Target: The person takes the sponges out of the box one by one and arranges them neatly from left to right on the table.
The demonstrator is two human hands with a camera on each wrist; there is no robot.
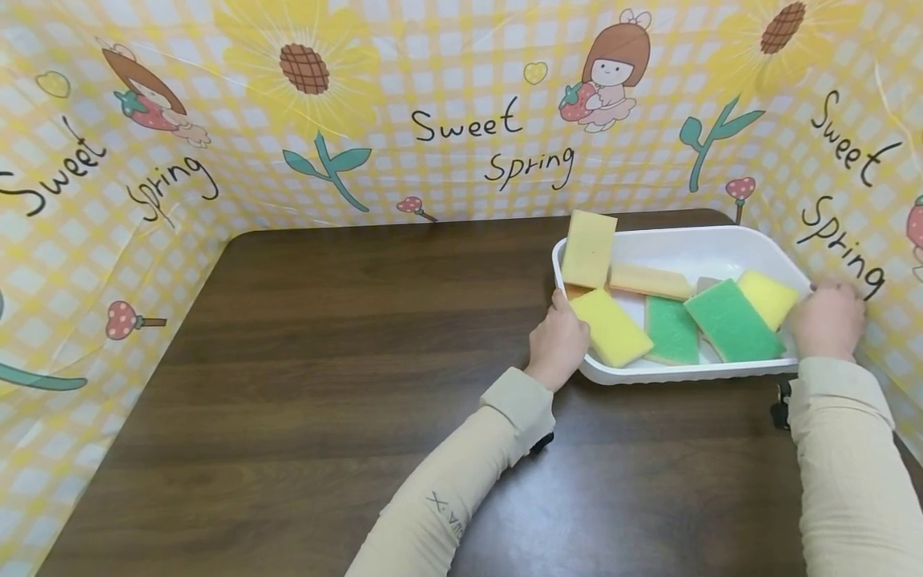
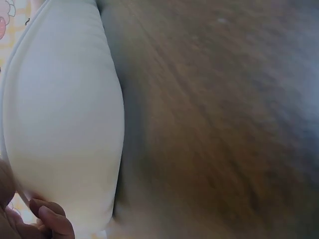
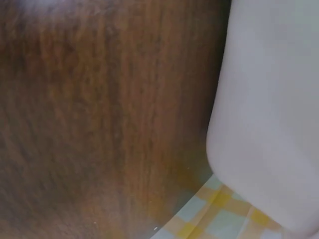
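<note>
A white plastic tray [image 1: 692,372] is held at both ends. My left hand [image 1: 559,343] grips its left rim, and in the left wrist view curled fingers [image 2: 54,219] meet the edge of the tray wall [image 2: 65,109]. At the opposite end my right hand [image 1: 829,320] holds the right rim; its fingers are mostly hidden in the head view. Inside lie several sponges: a green one [image 1: 734,322], another green one [image 1: 672,330], a yellow one [image 1: 611,328], one more yellow [image 1: 766,296] and a pale one [image 1: 649,280]. A beige sponge [image 1: 590,250] leans at the back left corner.
The tray is at the right side of a dark wooden table [image 1: 346,361]. Yellow checked cloth [image 1: 461,96] with printed flowers and words surrounds the table at the back and both sides. My right hand is close to the right cloth wall [image 1: 865,240].
</note>
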